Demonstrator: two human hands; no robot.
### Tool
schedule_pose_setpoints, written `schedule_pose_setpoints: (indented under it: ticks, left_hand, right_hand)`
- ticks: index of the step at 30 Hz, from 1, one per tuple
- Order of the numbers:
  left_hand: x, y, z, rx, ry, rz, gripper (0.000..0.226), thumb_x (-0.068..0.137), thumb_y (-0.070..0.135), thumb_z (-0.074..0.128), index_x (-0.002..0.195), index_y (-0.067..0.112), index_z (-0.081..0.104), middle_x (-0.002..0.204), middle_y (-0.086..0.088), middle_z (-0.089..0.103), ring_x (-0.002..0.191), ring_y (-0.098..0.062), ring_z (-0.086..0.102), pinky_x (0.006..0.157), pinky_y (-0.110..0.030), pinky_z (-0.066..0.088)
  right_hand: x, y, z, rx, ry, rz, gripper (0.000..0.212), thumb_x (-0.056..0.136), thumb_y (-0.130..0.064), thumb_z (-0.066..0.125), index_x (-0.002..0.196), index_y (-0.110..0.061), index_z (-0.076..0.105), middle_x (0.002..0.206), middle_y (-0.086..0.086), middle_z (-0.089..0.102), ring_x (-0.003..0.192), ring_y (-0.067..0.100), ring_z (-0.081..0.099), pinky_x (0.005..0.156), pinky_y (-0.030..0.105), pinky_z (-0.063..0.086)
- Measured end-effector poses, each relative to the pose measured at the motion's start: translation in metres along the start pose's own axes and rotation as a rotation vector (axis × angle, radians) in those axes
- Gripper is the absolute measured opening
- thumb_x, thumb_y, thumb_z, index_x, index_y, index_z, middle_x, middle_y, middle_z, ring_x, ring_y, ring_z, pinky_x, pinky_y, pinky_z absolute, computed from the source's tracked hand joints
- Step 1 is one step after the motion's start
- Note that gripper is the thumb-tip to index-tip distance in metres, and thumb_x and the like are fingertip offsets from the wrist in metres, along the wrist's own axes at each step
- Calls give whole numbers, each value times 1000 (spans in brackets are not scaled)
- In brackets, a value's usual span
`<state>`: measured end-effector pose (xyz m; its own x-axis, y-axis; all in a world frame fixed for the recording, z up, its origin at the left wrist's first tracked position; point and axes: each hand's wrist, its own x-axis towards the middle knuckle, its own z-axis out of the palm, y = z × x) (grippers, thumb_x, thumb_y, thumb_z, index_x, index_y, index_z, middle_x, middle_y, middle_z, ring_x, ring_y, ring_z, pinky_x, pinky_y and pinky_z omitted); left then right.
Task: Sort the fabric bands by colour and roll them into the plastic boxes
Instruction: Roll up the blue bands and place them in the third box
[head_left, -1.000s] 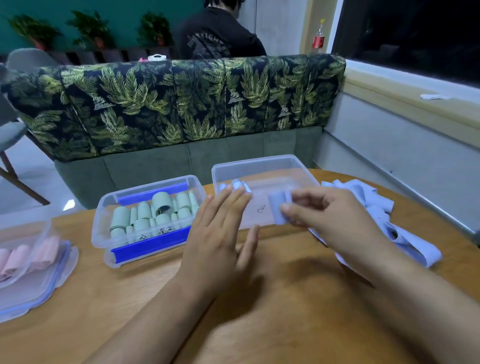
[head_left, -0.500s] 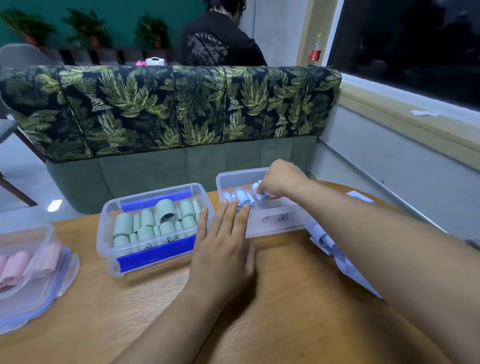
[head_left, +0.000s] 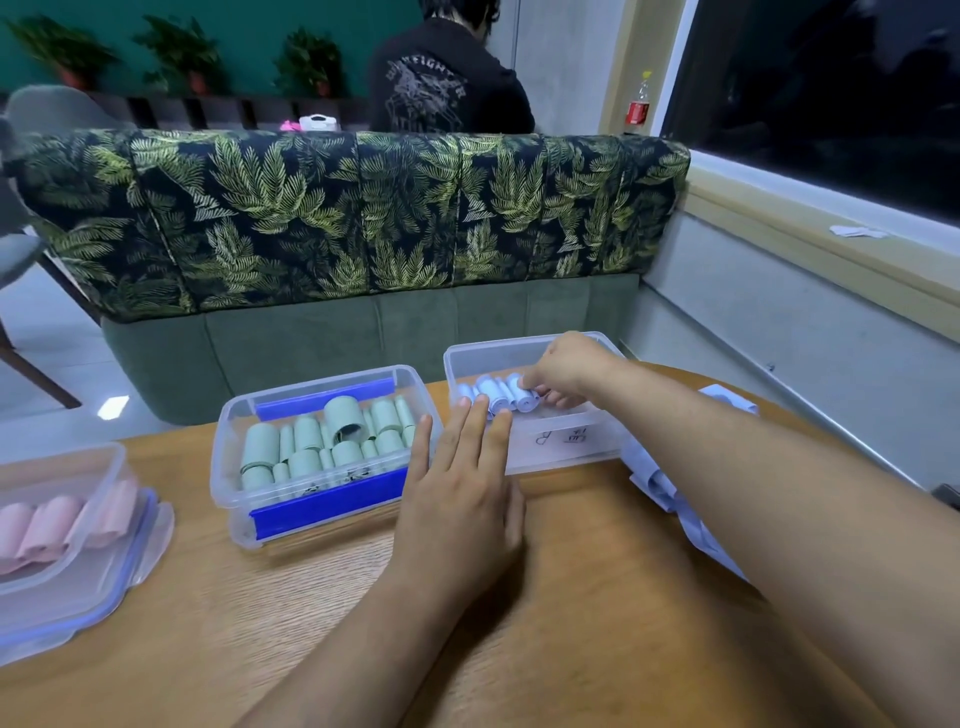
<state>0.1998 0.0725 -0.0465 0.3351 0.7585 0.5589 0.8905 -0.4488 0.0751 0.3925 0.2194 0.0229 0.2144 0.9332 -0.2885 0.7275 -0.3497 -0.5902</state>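
Two hands are at work, and only one is busy; your right hand (head_left: 566, 371) has gone from in front of the box, where a second ago it pinched a freshly wound band, into the clear box (head_left: 561, 452) itself, and its curled fingers now hold that blue roll (head_left: 528, 400) down at the end of the row; your left hand (head_left: 462, 493) has stayed flat on the table (head_left: 260, 623), fingers straight and close together, tips against the box's near left corner as if to steady it; I judge that one more blue band is as good as stowed, and that you need only let go and draw back; counting outward, the row of blue rolls (head_left: 493, 395) comes to about five with the one you hold, though your fingers hide part of it; there are three boxes, one per colour; the green box (head_left: 322, 499), with its blue clips, stands just left of the blue one and holds more than a dozen green rolls (head_left: 306, 447), too crowded to count exactly; the pink box (head_left: 62, 571), at the far left and cut by the frame, shows three pink rolls (head_left: 41, 525); one heap of loose blue bands (head_left: 670, 488) lies under your right forearm, so the blue colour is not finished.
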Motion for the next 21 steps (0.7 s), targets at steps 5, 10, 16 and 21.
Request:
schedule_pose_setpoints:
  ticks: [5,10,16,21]
  left_hand:
    - [1,0,0,-7,-19,-3,68,91,35,44,155,11,49,166,-14,41,158,-28,34,128,-56,19]
    - [0,-2,0,-14,-24,10,70,91,35,45,156,11,47,167,-14,39,158,-29,33,128,-56,18]
    - [0,-1,-6,-112,23,74,67,90,31,52,154,11,50,166,-9,42,158,-27,32,127,-57,23]
    - [-6,10,-7,-325,88,500,40,96,16,61,136,15,67,147,-3,61,142,-25,52,119,-49,39]
  right_hand:
    - [-13,-9,-3,-346,76,-124,27,91,-32,73,84,-6,70,75,9,57,72,30,51,62,30,41]
    - [-21,-7,-14,-253,139,-145,28,83,-36,77,84,-7,77,71,7,67,68,26,54,60,29,43]
    - [-93,30,-44,-74,300,-397,31,93,-35,70,72,-13,70,61,-4,61,56,8,47,57,29,41]
    - [-164,106,-52,-19,296,-353,16,98,-27,68,86,-29,79,70,-13,69,72,-5,61,67,13,43]
